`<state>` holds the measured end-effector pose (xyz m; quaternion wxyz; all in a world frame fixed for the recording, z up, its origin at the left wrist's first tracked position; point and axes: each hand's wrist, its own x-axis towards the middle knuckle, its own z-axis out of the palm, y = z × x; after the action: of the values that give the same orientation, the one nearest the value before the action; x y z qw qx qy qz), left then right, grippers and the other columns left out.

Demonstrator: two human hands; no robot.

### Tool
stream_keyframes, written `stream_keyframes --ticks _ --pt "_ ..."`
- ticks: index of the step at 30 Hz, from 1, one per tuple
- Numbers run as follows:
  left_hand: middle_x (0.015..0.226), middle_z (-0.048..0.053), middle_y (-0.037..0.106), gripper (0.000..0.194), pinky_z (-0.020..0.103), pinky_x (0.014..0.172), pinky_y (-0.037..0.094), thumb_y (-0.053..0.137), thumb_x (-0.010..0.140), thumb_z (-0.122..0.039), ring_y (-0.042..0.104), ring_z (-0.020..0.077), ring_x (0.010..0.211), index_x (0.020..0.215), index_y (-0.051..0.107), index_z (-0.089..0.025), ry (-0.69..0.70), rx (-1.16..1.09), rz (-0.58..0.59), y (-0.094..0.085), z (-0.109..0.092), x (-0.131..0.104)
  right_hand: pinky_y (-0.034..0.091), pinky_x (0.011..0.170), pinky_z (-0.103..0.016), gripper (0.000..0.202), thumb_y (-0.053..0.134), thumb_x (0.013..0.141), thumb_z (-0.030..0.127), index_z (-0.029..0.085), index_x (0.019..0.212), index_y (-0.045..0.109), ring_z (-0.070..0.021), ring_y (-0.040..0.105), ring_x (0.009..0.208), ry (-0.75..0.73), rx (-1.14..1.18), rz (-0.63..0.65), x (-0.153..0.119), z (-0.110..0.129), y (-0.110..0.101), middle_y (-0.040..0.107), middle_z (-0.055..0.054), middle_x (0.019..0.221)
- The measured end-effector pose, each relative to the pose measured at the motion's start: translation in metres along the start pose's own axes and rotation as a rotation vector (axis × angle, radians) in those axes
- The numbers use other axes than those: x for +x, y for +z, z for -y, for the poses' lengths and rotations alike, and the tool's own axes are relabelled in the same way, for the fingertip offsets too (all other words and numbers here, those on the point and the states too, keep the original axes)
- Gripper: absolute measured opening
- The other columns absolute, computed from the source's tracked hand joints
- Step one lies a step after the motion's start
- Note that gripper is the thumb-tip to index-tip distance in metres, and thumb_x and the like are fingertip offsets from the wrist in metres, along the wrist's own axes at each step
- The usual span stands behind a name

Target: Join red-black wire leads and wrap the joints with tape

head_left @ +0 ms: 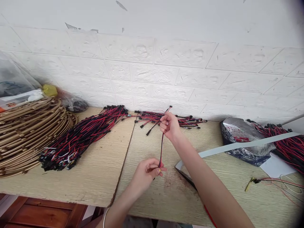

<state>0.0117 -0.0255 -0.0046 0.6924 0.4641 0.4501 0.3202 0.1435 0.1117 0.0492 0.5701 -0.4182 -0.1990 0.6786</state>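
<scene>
A thin red and black wire lead (161, 147) runs upright between my two hands, above the table. Its lower part is pinched in my left hand (148, 172), and a short dark end pokes out below the fingers. My right hand (169, 125) grips the upper part, with a small connector (170, 107) showing just above it. Behind my right hand a loose pile of red and black leads (190, 122) lies along the wall. Scissors (185, 177) lie under my right forearm, which hides part of them.
A large bundle of wire leads (87, 133) lies left, beside stacked gold-coloured hoops (30, 136). On the right are an open foil-lined bag (247, 158), a pale strip (249, 145), more leads (287, 145) and a small yellow piece (248, 184). A white brick-pattern wall (152, 72) closes the back.
</scene>
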Motion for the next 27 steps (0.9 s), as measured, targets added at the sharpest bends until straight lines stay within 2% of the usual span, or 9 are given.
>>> stream_keyframes --ticks 3,5,7,11,15,19,24,27 --pt "0.089 0.007 0.07 0.027 0.029 0.065 0.044 0.064 0.068 -0.023 0.065 0.0165 0.064 0.093 0.056 -0.016 -0.01 -0.045 0.0 -0.001 0.003 0.001 0.009 0.034 -0.021 0.031 0.05 0.078 0.034 0.019 0.051 0.047 -0.0037 0.011 0.032 0.016 -0.016 0.021 0.002 -0.003 -0.002 0.019 0.011 0.038" --pt "0.099 0.007 0.067 0.048 0.026 0.061 0.043 0.062 0.068 -0.018 0.064 0.013 0.057 0.114 0.048 -0.019 0.011 -0.043 0.0 -0.002 0.0 -0.001 0.009 0.034 -0.021 0.033 0.048 0.079 0.033 0.018 0.05 0.047 -0.0039 0.01 0.032 0.025 -0.025 0.029 0.003 -0.003 -0.004 0.018 0.011 0.037" --pt "0.114 0.009 0.061 0.061 0.023 0.057 0.041 0.059 0.069 -0.012 0.065 0.0113 0.057 0.125 0.038 -0.024 0.048 0.001 0.025 -0.002 -0.004 -0.003 0.009 0.034 -0.021 0.034 0.046 0.079 0.034 0.018 0.049 0.048 -0.0039 0.01 0.032 0.041 -0.041 0.049 0.003 -0.003 -0.005 0.018 0.011 0.037" --pt "0.143 0.011 0.04 0.054 0.02 0.052 0.038 0.054 0.072 -0.007 0.065 0.0079 0.059 0.121 0.043 -0.027 0.071 0.11 0.17 -0.001 -0.009 -0.007 0.008 0.034 -0.021 0.034 0.049 0.078 0.036 0.017 0.05 0.051 -0.0033 0.011 0.032 0.116 -0.102 0.137 0.001 -0.006 -0.005 0.021 0.011 0.038" --pt "0.15 0.012 0.028 0.058 0.021 0.054 0.042 0.057 0.075 -0.012 0.067 0.0097 0.065 0.127 0.04 -0.03 0.047 0.067 0.275 -0.001 -0.008 -0.007 0.007 0.035 -0.021 0.032 0.054 0.075 0.038 0.016 0.052 0.053 -0.0026 0.012 0.032 0.175 -0.161 0.216 -0.003 -0.01 -0.002 0.023 0.011 0.04" --pt "0.152 0.014 0.025 0.062 0.024 0.059 0.046 0.06 0.075 -0.016 0.066 0.0099 0.065 0.131 0.037 -0.03 0.031 0.032 0.273 -0.002 -0.005 -0.006 0.008 0.035 -0.021 0.03 0.054 0.075 0.039 0.017 0.054 0.053 -0.0033 0.011 0.033 0.177 -0.184 0.234 -0.004 -0.011 0.0 0.025 0.011 0.041" --pt "0.153 0.013 0.023 0.064 0.022 0.058 0.044 0.059 0.076 -0.014 0.066 0.0083 0.065 0.132 0.035 -0.032 0.065 0.002 0.256 -0.001 0.0 -0.005 0.011 0.036 -0.021 0.025 0.053 0.074 0.035 0.017 0.058 0.055 -0.0033 0.015 0.034 0.179 -0.209 0.261 -0.002 -0.012 -0.001 0.035 0.009 0.045" --pt "0.152 0.012 0.023 0.066 0.022 0.057 0.043 0.058 0.076 -0.012 0.066 0.0082 0.065 0.133 0.033 -0.034 0.084 -0.01 0.272 0.001 0.001 -0.004 0.01 0.035 -0.021 0.026 0.049 0.077 0.035 0.016 0.059 0.055 -0.0034 0.013 0.034 0.19 -0.227 0.283 -0.001 -0.012 -0.002 0.035 0.009 0.045"
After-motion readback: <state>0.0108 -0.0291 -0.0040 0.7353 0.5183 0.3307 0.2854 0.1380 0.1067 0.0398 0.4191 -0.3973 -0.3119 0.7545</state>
